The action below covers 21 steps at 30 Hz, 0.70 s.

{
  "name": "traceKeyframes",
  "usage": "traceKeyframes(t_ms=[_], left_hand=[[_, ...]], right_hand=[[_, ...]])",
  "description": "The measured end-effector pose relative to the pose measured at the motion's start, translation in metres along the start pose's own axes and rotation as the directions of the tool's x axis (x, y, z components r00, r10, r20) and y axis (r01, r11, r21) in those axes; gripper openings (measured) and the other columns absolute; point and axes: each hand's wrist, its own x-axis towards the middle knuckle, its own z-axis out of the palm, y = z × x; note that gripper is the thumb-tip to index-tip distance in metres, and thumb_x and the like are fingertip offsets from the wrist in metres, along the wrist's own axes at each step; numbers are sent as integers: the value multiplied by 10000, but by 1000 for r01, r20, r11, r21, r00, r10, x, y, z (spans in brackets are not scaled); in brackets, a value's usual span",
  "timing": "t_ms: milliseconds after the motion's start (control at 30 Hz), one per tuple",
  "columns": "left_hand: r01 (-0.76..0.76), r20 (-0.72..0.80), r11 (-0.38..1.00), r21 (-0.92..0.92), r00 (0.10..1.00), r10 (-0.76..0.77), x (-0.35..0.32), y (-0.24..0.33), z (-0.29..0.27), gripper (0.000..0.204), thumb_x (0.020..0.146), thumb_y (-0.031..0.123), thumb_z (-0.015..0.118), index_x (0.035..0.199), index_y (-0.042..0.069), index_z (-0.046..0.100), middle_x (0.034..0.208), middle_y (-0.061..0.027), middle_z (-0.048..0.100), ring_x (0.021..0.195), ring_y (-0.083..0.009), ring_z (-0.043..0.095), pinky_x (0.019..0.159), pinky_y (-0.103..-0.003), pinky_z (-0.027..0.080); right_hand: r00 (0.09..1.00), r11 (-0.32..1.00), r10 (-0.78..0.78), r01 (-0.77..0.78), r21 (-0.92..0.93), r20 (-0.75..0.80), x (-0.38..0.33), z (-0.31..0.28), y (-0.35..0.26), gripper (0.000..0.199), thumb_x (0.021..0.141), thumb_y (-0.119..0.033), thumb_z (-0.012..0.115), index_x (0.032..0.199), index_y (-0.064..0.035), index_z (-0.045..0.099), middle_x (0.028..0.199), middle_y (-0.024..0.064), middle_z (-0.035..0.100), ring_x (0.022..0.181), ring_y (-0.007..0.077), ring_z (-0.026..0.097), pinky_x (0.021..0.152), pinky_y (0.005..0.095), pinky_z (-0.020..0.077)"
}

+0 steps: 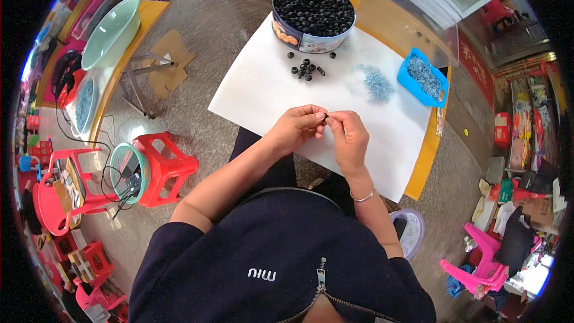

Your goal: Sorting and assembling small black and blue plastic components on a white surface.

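Above the near edge of a white sheet (251,93), my left hand (297,128) pinches a small black bead (325,116) between thumb and fingers. My right hand (350,140) meets it there, its thumb and forefinger pressed together at the same bead; whether anything finer lies between them is too small to tell. Beyond my hands, a loose group of black beads (307,69) lies on the sheet. Behind it stands a round tub (314,43) heaped with black beads (314,9). To the right, tiny pale blue beads (376,84) are scattered on the sheet.
A blue basket (408,87) of small blue beads sits at the table's right side, by a clear plastic bin (406,15). At left are a red stool (164,167), a green mesh basket (128,158) with cables, and a side table holding a pale green basin (113,33).
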Motion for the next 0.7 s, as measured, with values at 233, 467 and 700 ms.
traceKeyframes(t_ms=[233, 467, 700], left_hand=[[-13, -25, 998, 62, 1000, 15, -1, -1, 3, 195, 942, 124, 552, 1093, 0, 544, 880, -42, 586, 727, -112, 559, 683, -235, 485], [-45, -26, 999, -19, 999, 44, -12, 2, 15, 200, 931, 128, 574, 1087, 5, 556, 886, -49, 595, 745, -121, 573, 707, -238, 493], [-106, -37, 984, 142, 993, 113, -14, 0, 16, 200, 923, 125, 587, 1082, 5, 563, 893, -55, 610, 746, -137, 592, 703, -253, 504]], right_hand=[[991, 986, 130, -132, 104, 26, -6, 5, 1, 97, 872, -45, 575, 965, -17, 580, 883, 114, 611, 765, 232, 588, 696, 324, 468], [968, 901, 251, -244, 359, 28, -5, -5, 2, 112, 883, -62, 584, 976, 0, 586, 901, 92, 615, 783, 169, 587, 701, 303, 478], [997, 994, 63, -67, 92, 46, -3, -11, -12, 87, 835, -36, 625, 917, -12, 607, 883, 112, 609, 790, 233, 596, 690, 323, 483]])
